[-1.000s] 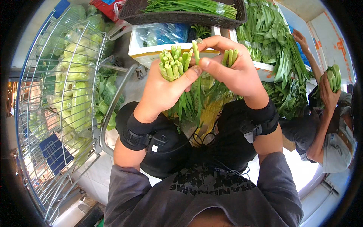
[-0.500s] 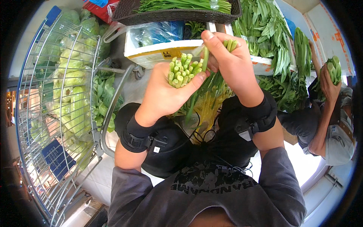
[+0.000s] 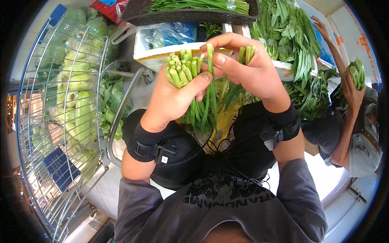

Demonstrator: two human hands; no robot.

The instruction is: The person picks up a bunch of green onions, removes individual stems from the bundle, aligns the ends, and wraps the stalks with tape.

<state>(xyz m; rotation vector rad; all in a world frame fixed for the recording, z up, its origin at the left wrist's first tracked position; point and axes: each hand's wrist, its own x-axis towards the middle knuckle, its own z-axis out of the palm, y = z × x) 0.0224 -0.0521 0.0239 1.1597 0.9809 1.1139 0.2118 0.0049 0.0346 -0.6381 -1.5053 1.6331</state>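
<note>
My left hand [image 3: 168, 99] is wrapped round a thick bunch of leafy-green stems [image 3: 182, 69]. Their pale cut ends point up, and narrow green leaves [image 3: 198, 115] hang beneath the fist. Between the thumb and fingers of my right hand [image 3: 259, 79] is a single stem [image 3: 210, 58], upright beside the bunch; my left thumb tip is close against it. A few more stems [image 3: 245, 54] stick up out of the right hand's grip, their lower parts partly hidden by the hand. Under both hands, between my knees, lies a yellow plastic bag [image 3: 227, 117].
A wire shopping cart [image 3: 109, 150] with bagged green vegetables stands left. Ahead are a white foam box [image 3: 152, 56], a dark woven tray [image 3: 190, 18] of thin green stalks, and heaped leafy greens [image 3: 279, 32]. At right, another person's hand [image 3: 351, 87] grips a green bunch.
My left hand with its bunch has shifted left and tilted. My right hand now pinches the single stem higher up, apart from the bunch. The other person's far arm has reached up.
</note>
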